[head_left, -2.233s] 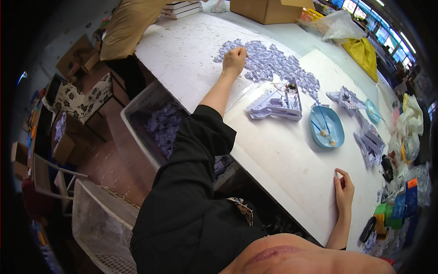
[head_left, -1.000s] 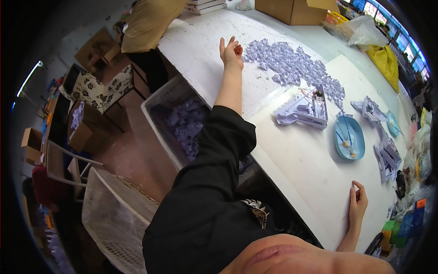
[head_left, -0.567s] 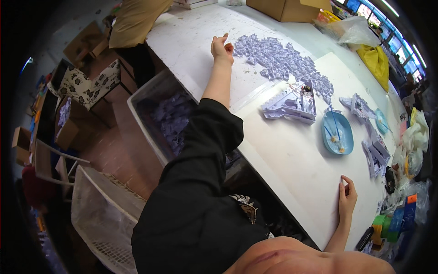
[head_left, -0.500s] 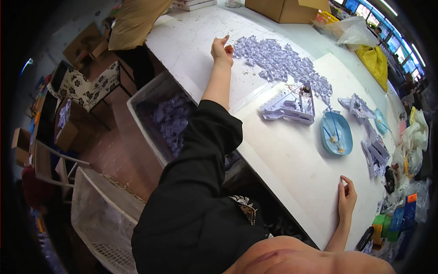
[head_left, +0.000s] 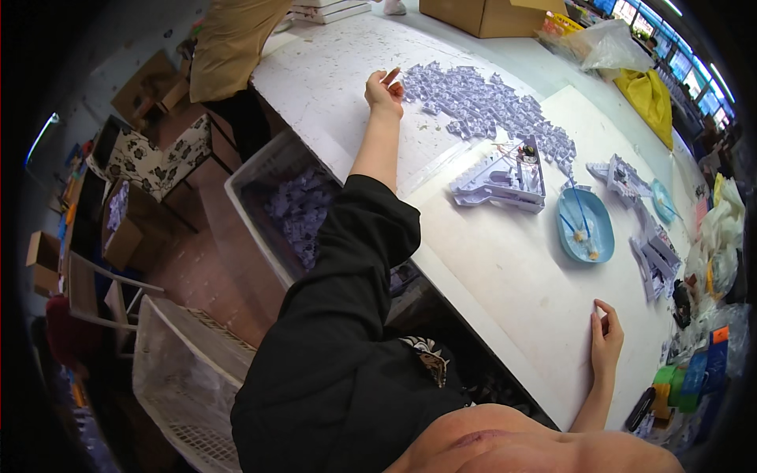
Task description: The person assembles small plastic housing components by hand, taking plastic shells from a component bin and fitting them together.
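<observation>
My left hand (head_left: pixel 384 94) rests palm up on the table beside the left end of a pile of small lavender plastic parts (head_left: pixel 489 106). Its fingers are loosely bent and apart, with nothing visible in them. My right hand (head_left: pixel 605 337) lies on the white board near the front right, thumb and fingers slightly parted, holding nothing. Between the two hands sits a lavender plastic housing (head_left: pixel 505 181) with wires and small parts inside. To its right is a blue oval dish (head_left: pixel 595 251) holding thin blue sticks with yellowish tips.
More lavender housings (head_left: pixel 656 256) line the right side, near a smaller blue dish (head_left: pixel 664 201). Tape rolls (head_left: pixel 670 386) and plastic bags crowd the right edge. A cardboard box (head_left: pixel 481 17) stands at the back. Left of the table are a bin (head_left: pixel 264 213) of parts and a person's tan top (head_left: pixel 233 51).
The fingers of my left hand have loosened and spread a little. My right hand has barely shifted. The whole view has tilted slightly; the parts on the table look unchanged.
</observation>
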Motion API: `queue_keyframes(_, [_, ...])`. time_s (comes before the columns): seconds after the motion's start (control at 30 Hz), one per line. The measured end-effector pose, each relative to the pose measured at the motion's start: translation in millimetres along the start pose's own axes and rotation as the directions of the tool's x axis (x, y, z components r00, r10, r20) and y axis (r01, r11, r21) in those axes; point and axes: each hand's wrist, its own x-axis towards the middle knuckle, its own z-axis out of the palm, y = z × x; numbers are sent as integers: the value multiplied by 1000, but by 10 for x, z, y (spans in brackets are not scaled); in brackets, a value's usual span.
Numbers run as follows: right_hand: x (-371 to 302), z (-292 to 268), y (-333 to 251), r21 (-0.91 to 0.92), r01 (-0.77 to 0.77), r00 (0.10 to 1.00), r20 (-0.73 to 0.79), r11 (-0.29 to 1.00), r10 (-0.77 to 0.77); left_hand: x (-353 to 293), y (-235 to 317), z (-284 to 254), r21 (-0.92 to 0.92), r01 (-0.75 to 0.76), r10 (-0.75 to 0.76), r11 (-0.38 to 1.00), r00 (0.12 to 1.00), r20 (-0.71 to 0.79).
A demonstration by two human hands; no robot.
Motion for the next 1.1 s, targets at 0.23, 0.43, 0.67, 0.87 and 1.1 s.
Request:
queue_keyframes(0.23, [-8, -19, -9, -5, -17, 1000, 3, 1000, 17, 12, -39, -11, -45, 29, -31, 999, 999, -41])
queue_keyframes(0.43, [0, -11, 22, 17, -10, 1000, 21, 1000, 9, -3, -55, 25, 1, 10, -10, 1000, 998, -62])
queue_keyframes(0.67, [-2, -2, -13, -8, -15, 1000, 7, 1000, 15, -6, -49, 11, -2, 22, -22, 1000, 998, -63])
queue_keyframes(0.87, [-10, -13, -1, 2, -14, 1000, 7, 1000, 14, -35, -70, 36, 44, 12, -9, 999, 998, -55])
queue_keyframes(1.1, [-11, -13, -21, 7, -7, 1000, 14, 1000, 7, 4, -75, 22, 35, 27, -26, 999, 998, -49])
